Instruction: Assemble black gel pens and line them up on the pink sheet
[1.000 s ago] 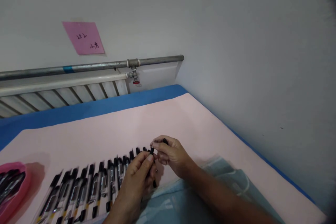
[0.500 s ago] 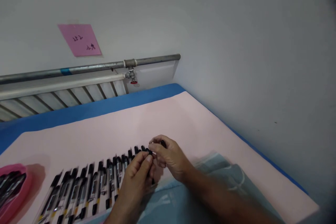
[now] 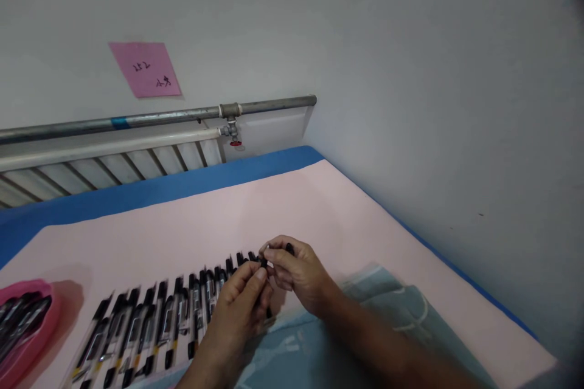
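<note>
My left hand point(image 3: 240, 298) is closed, thumb and forefinger pinching a black-ended pen point(image 3: 263, 262) whose length is mostly hidden by the fingers. Against its fingertips works my right hand point(image 3: 294, 270), closed too. A small black pen part point(image 3: 289, 248) pokes out between the right fingers, and a shiny bit shows at the fingertips; its exact kind is hard to make out. Left of the hands, several clear-barrelled pens point(image 3: 168, 322) with black ends lie side by side in a slanting row, partly covered by my left hand and forearm.
A pink basket point(image 3: 50, 328) with several black pens stands at the left. Light blue cloth point(image 3: 383, 292) lies under my forearms. Pale pink sheeting point(image 3: 283, 206) covers the blue-edged table point(image 3: 182, 185). Walls, a radiator point(image 3: 137, 167) and a pipe point(image 3: 177, 115) border it.
The whole view has shifted slightly, so the surroundings sit a little further right. Both hands keep nearly the same pose, fingertips together at the pen.
</note>
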A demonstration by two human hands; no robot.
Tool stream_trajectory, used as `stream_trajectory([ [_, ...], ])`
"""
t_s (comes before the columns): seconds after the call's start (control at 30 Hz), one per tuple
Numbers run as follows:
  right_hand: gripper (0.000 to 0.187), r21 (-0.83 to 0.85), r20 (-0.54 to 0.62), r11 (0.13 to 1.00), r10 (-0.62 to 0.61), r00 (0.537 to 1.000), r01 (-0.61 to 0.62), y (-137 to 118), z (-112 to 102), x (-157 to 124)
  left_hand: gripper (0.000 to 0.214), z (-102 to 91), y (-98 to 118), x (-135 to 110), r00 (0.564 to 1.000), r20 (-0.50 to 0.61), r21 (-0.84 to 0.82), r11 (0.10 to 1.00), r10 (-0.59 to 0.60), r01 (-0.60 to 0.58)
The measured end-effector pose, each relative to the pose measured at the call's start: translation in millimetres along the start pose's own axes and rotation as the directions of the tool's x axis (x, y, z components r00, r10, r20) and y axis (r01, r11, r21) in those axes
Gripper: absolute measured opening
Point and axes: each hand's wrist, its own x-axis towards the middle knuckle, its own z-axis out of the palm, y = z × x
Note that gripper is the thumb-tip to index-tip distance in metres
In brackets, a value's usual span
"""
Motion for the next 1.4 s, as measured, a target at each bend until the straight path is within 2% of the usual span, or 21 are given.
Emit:
stream_trajectory([
  [0.07, 0.015, 0.022, 0.019, 0.999, 0.030, 0.999, -0.030, -1, 1, 0, 0.034, -1.5, 0, 0, 1.000, -0.003, 0.009, 1.000, -0.002, 0.002],
  [0.23, 0.018, -0.007, -0.076, 1.000, 0.018, 0.997, -0.018, -3, 0, 0, 0.036, -0.9, 0, -2, 1.000, -0.010, 0.000, 1.000, -0.009, 0.009],
  [0.4, 0.016, 0.024, 0.013, 0.999, 0.048, 0.999, -0.048, -5, 0, -1, 0.032, -3.9, -3, 0, 0.999, 0.026, -0.006, 1.000, -0.027, 0.027],
  [0.53, 0.020, -0.004, -0.077, 1.000, 0.006, 0.997, -0.007, -6, 1, 0, 0.031, -4.2, -2, 2, 0.999, 0.035, -0.004, 1.000, -0.011, 0.011],
  [0.73, 0.018, 0.026, -0.049, 0.999, 0.030, 0.998, -0.029, -8, 1, -2, 0.029, -4.5, -2, 0, 0.998, 0.063, 0.002, 1.000, -0.020, 0.020],
  [0.87, 0.015, -0.022, -0.095, 0.999, 0.026, 0.995, -0.028, -8, 4, -2, 0.030, -2.7, -1, -2, 0.997, 0.078, 0.026, 1.000, -0.015, 0.013],
  [0.93, 0.016, -0.019, -0.133, 1.000, -0.023, 0.991, 0.020, -9, 2, 1, 0.032, -1.4, 0, -2, 0.997, 0.073, 0.043, 0.999, -0.030, 0.027],
  [1.07, 0.018, 0.024, -0.244, 0.987, -0.147, 0.958, 0.158, -14, -14, 13, 0.035, -0.1, 0, 0, 0.993, 0.087, 0.116, 0.991, -0.084, 0.074],
  [1.23, 0.019, 0.075, -0.338, 0.961, -0.228, 0.913, 0.268, -24, -32, 21, 0.034, -3.6, -3, 3, 0.993, 0.099, 0.154, 0.987, -0.060, 0.044],
  [1.3, 0.019, 0.070, -0.386, 0.941, -0.281, 0.879, 0.331, -29, -37, 23, 0.033, -7.9, -2, 4, 0.990, 0.124, 0.190, 0.981, -0.070, 0.046],
  [1.4, 0.019, 0.068, -0.477, 0.896, -0.356, 0.803, 0.438, -37, -48, 25, 0.033, -16.7, 4, 6, 0.986, 0.146, 0.231, 0.972, -0.085, 0.050],
])
